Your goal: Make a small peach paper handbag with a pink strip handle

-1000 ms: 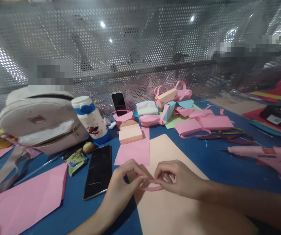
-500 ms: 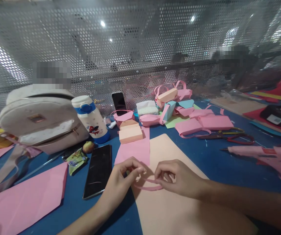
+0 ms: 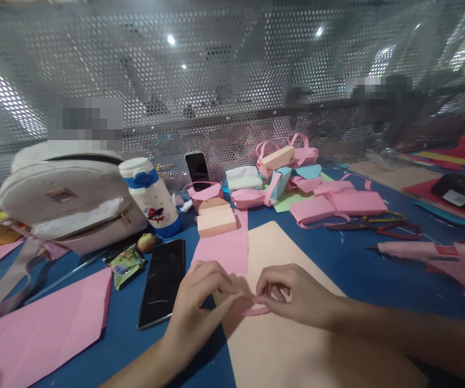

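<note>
A narrow pink paper strip curves between my two hands, above a large peach paper sheet. My right hand pinches the strip between thumb and fingertips. On the other side, my left hand has its thumb and fingers closed on the strip, fingertips close to those of my right hand. Part of the strip is hidden behind the fingers. Beyond my left hand, a pink paper sheet lies under a small folded peach paper box.
Left of my hands lie a black phone, a green snack packet and pink paper. A bottle and white backpack stand behind. To the right are scissors and a pink glue gun. Several pink paper boxes sit farther back.
My left hand has moved right along the pink strip, its fingers now stretched close to my right hand. My right hand has stayed almost still.
</note>
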The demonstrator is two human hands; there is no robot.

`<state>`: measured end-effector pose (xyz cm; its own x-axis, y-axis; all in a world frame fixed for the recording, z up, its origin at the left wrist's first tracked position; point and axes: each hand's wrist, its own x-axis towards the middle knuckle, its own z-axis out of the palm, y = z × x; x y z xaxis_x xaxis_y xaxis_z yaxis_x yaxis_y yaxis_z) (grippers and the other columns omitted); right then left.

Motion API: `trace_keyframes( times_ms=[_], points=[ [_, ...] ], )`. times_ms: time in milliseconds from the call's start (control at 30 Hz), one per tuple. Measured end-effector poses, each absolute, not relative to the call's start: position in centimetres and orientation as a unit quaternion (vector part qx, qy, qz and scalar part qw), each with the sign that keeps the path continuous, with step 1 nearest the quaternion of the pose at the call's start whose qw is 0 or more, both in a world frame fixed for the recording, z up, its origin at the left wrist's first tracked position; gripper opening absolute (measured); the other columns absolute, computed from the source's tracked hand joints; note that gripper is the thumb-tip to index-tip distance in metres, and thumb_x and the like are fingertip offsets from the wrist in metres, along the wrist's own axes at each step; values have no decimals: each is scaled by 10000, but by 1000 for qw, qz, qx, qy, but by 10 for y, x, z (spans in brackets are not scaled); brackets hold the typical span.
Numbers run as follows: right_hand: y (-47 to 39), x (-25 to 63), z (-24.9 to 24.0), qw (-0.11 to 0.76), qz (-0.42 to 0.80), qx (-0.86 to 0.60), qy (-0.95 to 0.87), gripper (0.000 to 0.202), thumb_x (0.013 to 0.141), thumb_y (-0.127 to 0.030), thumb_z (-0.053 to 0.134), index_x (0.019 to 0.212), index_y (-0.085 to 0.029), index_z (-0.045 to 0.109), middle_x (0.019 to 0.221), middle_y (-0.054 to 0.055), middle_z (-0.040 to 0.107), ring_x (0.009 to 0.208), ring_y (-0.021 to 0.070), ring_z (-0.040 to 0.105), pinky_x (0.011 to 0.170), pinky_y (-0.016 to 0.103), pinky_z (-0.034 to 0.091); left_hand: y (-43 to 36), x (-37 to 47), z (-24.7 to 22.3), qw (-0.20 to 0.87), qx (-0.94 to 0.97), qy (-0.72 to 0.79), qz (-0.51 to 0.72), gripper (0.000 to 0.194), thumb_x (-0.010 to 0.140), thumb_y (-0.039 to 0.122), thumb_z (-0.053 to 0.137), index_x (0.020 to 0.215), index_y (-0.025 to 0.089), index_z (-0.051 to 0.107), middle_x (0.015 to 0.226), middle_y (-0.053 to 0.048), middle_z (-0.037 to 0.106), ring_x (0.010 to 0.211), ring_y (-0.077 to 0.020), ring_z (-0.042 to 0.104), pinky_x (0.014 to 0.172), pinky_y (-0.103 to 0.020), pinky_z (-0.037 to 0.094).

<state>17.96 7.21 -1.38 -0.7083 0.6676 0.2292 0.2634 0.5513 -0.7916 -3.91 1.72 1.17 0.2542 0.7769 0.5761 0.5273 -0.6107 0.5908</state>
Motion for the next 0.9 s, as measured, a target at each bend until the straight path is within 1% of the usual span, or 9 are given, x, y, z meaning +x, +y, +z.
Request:
trace_keyframes(
  times_ms=[67, 133, 400, 500, 633, 733, 800, 867, 900],
  points=[
    [72, 180, -13, 260, 382, -280, -841, 66, 837, -192, 642, 801, -156, 684, 682, -4, 638, 568, 84, 521, 548, 189, 381, 14, -39, 15, 62, 809, 388, 437, 162, 864, 96, 703, 755, 175, 612, 712, 33, 629, 678, -124, 562, 689, -278, 375],
    [72, 179, -13, 261, 379, -282, -842, 61, 822, -160, 630, 795, -156, 685, 682, 0, 649, 568, 86, 522, 555, 192, 387, 12, -38, 18, 33, 819, 378, 430, 156, 868, 76, 695, 783, 177, 611, 730, 33, 636, 679, -124, 563, 712, -292, 370],
    [72, 179, -14, 259, 382, -281, -842, 64, 833, -175, 631, 805, -161, 687, 692, 5, 663, 566, 84, 523, 553, 193, 387, 12, -37, 23, 35, 819, 378, 431, 89, 884, 171, 729, 864, 215, 655, 772, 53, 666, 704, -124, 596, 747, -306, 354],
    [72, 179, -13, 261, 383, -280, -841, 64, 838, -185, 632, 807, -160, 683, 694, 5, 661, 573, 86, 531, 555, 194, 388, 11, -38, 20, 36, 818, 382, 429, 81, 888, 174, 723, 879, 228, 663, 785, 54, 676, 712, -129, 601, 751, -307, 355],
    [72, 180, -14, 262, 384, -275, -842, 54, 834, -185, 641, 802, -162, 678, 697, -1, 650, 575, 87, 532, 551, 194, 384, 13, -40, 18, 27, 823, 394, 408, 114, 883, 131, 706, 885, 224, 640, 813, 43, 682, 749, -137, 619, 758, -300, 373],
    [72, 180, -15, 260, 382, -279, -842, 58, 837, -195, 649, 796, -165, 677, 688, -6, 639, 568, 87, 523, 546, 197, 377, 14, -39, 16, 62, 819, 403, 403, 104, 923, 127, 627, 894, 218, 586, 837, 13, 651, 797, -150, 611, 750, -287, 409],
    [72, 179, -14, 260, 382, -282, -841, 47, 824, -167, 642, 789, -165, 674, 682, -8, 634, 566, 89, 522, 548, 197, 380, 11, -39, 13, 124, 806, 402, 416, 109, 992, 185, 499, 892, 214, 529, 813, -11, 593, 761, -156, 576, 685, -276, 435],
    [73, 179, -13, 261, 382, -280, -841, 60, 805, -133, 627, 785, -164, 673, 684, -6, 634, 571, 92, 527, 554, 197, 385, 4, -39, 10, 175, 808, 391, 404, 220, 1038, 249, 353, 872, 217, 495, 765, -24, 540, 693, -162, 534, 614, -280, 441],
    [73, 179, -12, 263, 382, -278, -841, 61, 806, -135, 625, 784, -162, 675, 688, -4, 637, 573, 92, 528, 554, 197, 385, -2, -39, 7, 185, 821, 379, 385, 272, 1046, 276, 312, 858, 219, 500, 750, -31, 539, 669, -166, 525, 596, -289, 443]
  ],
)
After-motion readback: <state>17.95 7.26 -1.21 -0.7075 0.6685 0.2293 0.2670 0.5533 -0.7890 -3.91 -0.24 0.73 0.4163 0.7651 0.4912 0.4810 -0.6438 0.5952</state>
